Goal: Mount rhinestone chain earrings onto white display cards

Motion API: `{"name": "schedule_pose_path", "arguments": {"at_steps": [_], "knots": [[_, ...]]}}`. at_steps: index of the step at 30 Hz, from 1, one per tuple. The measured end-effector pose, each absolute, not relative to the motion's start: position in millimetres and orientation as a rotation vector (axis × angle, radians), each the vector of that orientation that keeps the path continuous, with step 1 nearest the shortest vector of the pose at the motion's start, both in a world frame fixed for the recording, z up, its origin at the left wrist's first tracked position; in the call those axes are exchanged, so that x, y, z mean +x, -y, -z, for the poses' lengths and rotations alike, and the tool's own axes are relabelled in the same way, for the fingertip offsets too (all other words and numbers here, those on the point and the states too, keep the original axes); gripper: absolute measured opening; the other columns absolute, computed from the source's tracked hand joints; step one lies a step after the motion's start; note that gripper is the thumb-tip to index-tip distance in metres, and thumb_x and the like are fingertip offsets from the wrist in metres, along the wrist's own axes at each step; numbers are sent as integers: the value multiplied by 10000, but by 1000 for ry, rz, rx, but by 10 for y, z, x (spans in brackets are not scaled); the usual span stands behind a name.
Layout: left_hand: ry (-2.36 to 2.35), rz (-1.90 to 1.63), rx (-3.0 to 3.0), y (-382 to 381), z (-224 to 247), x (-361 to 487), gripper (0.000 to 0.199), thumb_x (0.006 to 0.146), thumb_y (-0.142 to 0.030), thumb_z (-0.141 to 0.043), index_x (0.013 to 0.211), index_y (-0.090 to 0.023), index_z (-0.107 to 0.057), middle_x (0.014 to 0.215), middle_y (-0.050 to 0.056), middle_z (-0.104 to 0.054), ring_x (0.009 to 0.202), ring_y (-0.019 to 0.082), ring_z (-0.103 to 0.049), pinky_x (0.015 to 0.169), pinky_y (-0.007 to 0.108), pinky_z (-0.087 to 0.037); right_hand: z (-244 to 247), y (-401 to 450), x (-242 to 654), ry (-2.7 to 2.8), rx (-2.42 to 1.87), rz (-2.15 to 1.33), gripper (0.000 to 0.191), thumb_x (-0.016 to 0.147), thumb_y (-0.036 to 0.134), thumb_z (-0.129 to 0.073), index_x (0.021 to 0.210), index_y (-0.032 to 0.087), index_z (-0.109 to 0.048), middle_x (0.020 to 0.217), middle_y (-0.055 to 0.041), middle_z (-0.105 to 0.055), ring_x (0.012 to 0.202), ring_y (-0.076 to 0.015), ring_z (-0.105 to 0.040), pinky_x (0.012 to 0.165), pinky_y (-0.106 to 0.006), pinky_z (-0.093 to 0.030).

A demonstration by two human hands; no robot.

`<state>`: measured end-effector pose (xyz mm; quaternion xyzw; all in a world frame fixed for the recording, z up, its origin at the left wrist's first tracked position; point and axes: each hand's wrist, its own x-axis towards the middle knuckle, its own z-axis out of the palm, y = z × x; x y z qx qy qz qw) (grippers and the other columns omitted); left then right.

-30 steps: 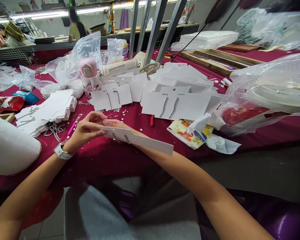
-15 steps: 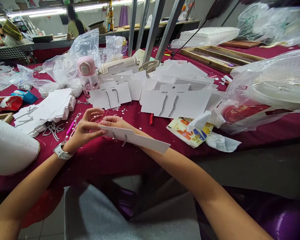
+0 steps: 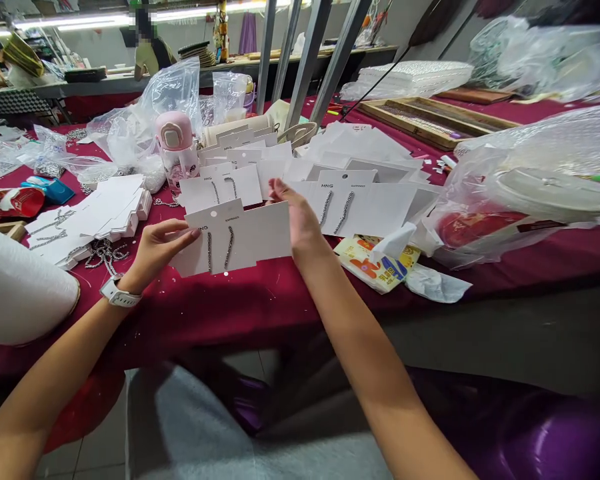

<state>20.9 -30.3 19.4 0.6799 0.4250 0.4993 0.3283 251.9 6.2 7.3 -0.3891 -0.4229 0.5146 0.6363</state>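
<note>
Between my hands a white earring card [image 3: 260,233] stands upright above the table edge, its printed face toward me. Two dark sparkling chain earrings [image 3: 229,248] hang from it side by side. My left hand [image 3: 163,250] pinches the card's left end, thumb across the front. At the other end my right hand [image 3: 300,217] grips the right edge, its fingers partly hidden behind the card. Just beyond are more finished-looking cards with earrings, one at the left [image 3: 245,183] and a larger one at the right [image 3: 365,197].
Left of my hands lies a stack of blank white cards [image 3: 113,207] with loose chains [image 3: 105,253]. A pink-lidded bottle [image 3: 174,137], a large white spool [image 3: 25,287] and a plastic-wrapped tub [image 3: 545,193] stand around. A yellow tissue pack [image 3: 375,267] lies at the right.
The card has turned from nearly flat to upright, facing me. My right hand has moved from the card's left end, behind it, to its right edge.
</note>
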Motion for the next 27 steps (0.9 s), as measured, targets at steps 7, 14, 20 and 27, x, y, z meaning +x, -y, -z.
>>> {"name": "schedule_pose_path", "arguments": {"at_steps": [7,14,20,27], "knots": [[-1228,-1251,1932,233,-211,104,406,636,-396,-751,985,-215,-649,795,13,-633,729,105,-574,587,188,-456,-33,-64,2511,1093,-951,-830,205,759,424,-527,746,221,-506,726,18,-489,548,-75,-385,581,-264,-355],[-1255,-1344,1946,171,-222,-10,308,652,-400,-738,873,-193,-684,826,32,-676,757,116,-601,674,212,-479,48,143,2251,1458,-1187,-139,161,867,294,-453,738,224,-520,774,-27,-608,849,-187,-481,868,-408,-353],[-1250,-1333,1954,162,-236,-34,275,668,-393,-730,860,-198,-700,865,35,-685,780,115,-597,676,199,-470,73,206,2217,1636,-986,100,154,890,258,-427,748,243,-482,827,-14,-613,810,-176,-485,807,-361,-366],[-1258,-1232,1632,229,-312,12,347,617,-394,-764,897,-200,-696,846,28,-691,733,131,-620,592,196,-468,64,263,2126,1686,-916,-375,158,870,338,-488,763,228,-525,729,9,-568,700,-122,-481,706,-288,-403]]}}
